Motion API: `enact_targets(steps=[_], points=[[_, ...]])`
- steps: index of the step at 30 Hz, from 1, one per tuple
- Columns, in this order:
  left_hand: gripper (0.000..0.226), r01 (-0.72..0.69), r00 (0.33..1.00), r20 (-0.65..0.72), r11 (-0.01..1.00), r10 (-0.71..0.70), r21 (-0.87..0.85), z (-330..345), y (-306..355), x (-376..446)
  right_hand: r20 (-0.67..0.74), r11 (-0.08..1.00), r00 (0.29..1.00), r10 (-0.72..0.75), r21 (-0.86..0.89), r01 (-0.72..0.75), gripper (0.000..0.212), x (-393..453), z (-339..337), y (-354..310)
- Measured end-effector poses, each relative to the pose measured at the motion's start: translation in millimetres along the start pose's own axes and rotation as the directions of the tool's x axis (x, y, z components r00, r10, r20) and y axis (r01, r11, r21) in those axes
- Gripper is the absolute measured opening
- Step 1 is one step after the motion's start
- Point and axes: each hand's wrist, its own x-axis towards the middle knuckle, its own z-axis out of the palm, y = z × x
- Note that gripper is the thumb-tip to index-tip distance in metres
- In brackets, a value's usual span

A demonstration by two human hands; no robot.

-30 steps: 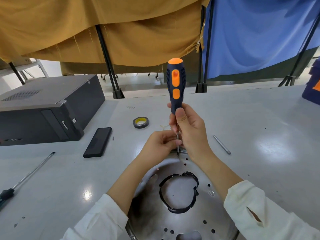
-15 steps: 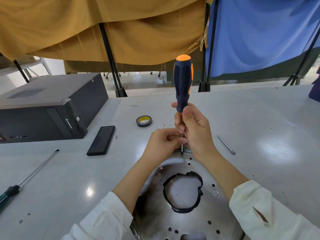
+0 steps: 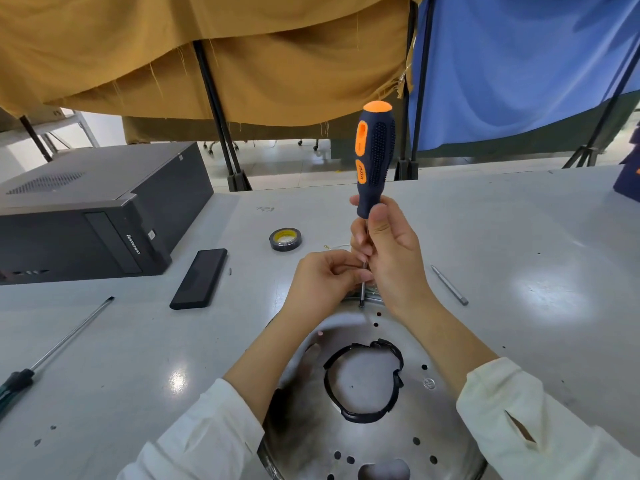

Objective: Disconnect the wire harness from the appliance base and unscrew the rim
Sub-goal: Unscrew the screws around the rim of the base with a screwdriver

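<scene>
Screwdriver [image 3: 374, 157] upright, long axis near vertical, tip seated at far rim [image 3: 367, 301] of base [image 3: 374, 386] on desk [image 3: 519, 271]. Right hand [image 3: 391, 258] grip curled round lower handle and shaft. Left hand [image 3: 322, 285] just beside, fingers pinching at shaft near tip; what else pinched, cannot tell. Screw itself hidden under tip. Judged: unscrewing rim in hand; next turn needs shaft kept square over screw, right hand nearer handle. Harness not identifiable. Tape [image 3: 285, 239] beyond hands.
</scene>
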Motion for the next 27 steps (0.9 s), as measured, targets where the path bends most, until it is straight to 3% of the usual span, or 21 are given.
enact_targets(steps=[7,11,16,20,27], points=[[0.022,-0.049,0.997,0.057,0.999,0.049,0.000,-1.1,-0.4,-2.6,0.021,1.000,1.000,0.023,0.010,-0.023,0.036,-1.5,-0.3,0.8],[0.024,-0.040,0.999,0.026,0.999,0.039,0.031,0.7,-0.4,-1.6,-0.042,1.000,0.999,0.011,0.009,-0.011,0.026,-1.2,-1.2,2.6],[0.028,-0.041,0.999,-0.011,0.996,0.042,0.078,1.5,1.6,-0.7,0.007,1.000,1.000,-0.011,-0.006,0.011,0.025,0.8,-0.8,5.0],[0.009,-0.065,0.995,0.074,0.997,0.062,0.046,0.0,1.4,-4.5,0.023,1.000,1.000,-0.001,0.000,0.001,0.033,1.9,-0.6,6.3],[0.010,-0.053,0.998,0.026,0.991,0.050,0.126,2.7,2.2,-1.1,0.003,1.000,1.000,0.029,-0.009,-0.029,0.024,-0.3,-1.6,6.4]])
